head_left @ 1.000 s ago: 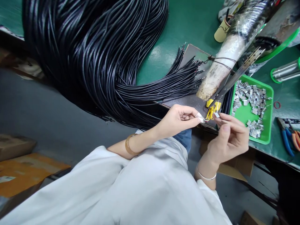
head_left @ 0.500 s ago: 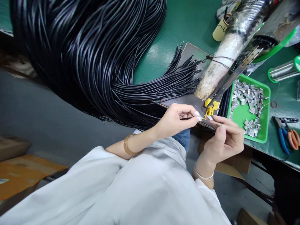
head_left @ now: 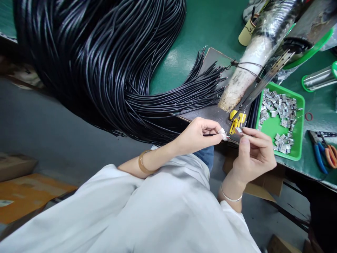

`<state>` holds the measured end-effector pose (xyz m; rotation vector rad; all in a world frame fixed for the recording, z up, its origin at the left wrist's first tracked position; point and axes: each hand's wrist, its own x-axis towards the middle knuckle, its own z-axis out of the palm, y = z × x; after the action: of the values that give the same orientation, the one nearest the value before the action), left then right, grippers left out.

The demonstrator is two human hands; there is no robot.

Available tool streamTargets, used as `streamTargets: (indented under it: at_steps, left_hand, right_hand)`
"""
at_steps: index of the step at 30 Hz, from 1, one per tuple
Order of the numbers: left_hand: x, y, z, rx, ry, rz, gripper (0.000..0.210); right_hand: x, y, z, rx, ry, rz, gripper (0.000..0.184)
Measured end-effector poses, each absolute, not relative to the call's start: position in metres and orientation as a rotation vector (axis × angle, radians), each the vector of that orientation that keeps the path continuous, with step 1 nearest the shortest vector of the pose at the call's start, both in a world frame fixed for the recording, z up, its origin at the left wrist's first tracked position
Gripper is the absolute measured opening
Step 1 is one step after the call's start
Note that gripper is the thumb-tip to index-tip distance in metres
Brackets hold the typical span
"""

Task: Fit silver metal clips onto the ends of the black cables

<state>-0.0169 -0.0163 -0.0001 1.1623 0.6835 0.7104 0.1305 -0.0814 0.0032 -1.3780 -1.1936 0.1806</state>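
My left hand [head_left: 200, 133] pinches a black cable [head_left: 209, 134] near its end, with white wrapping on the fingertips. Thin coloured wires [head_left: 228, 137] stick out past those fingers. Between the thumb and fingers of my right hand [head_left: 254, 149] is a small silver metal connector [head_left: 239, 129], held just right of the wire ends and apart from them. Directly beyond both hands, a yellow clip-like fixture [head_left: 237, 122] sits at the table edge. A slotted metal tool resembling a soldering iron [head_left: 276, 68] slants down toward it.
A large bundle of black cables [head_left: 105, 63] covers the left of the green table [head_left: 207, 24]. Beside my right hand is a green tray [head_left: 298, 140] of silver connectors. Pliers [head_left: 317, 151], a wire spool [head_left: 317, 80] and a wrapped white tube [head_left: 240, 77] are farther right and back.
My right hand has drawn slightly right and up with the connector, widening the gap to the wire ends. My left hand has stayed almost in place.
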Motion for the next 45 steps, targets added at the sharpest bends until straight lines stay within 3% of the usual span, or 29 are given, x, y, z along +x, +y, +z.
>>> streamTargets:
  at_steps: [4,11,24,36,45]
  left_hand:
    - [-0.018,-0.016,0.001,1.134,0.678,0.737,0.014]
    - [-0.017,-0.017,0.001,1.235,0.709,0.739,0.012]
    - [-0.013,-0.014,0.003,1.074,0.677,0.776,0.010]
    - [-0.011,-0.013,0.006,0.998,0.699,0.802,0.006]
    - [-0.010,-0.014,0.006,1.002,0.733,0.816,0.003]
  right_hand:
    - [0.135,-0.085,0.005,-1.427,-1.412,0.092,0.013]
    - [0.135,-0.087,0.010,-1.490,-1.615,0.157,0.011]
    - [0.129,-0.086,0.006,-1.380,-1.441,0.057,0.015]
    - [0.123,-0.081,0.001,-1.323,-1.147,0.320,0.008]
    - [0.127,-0.086,-0.004,-1.273,-1.281,0.131,0.014]
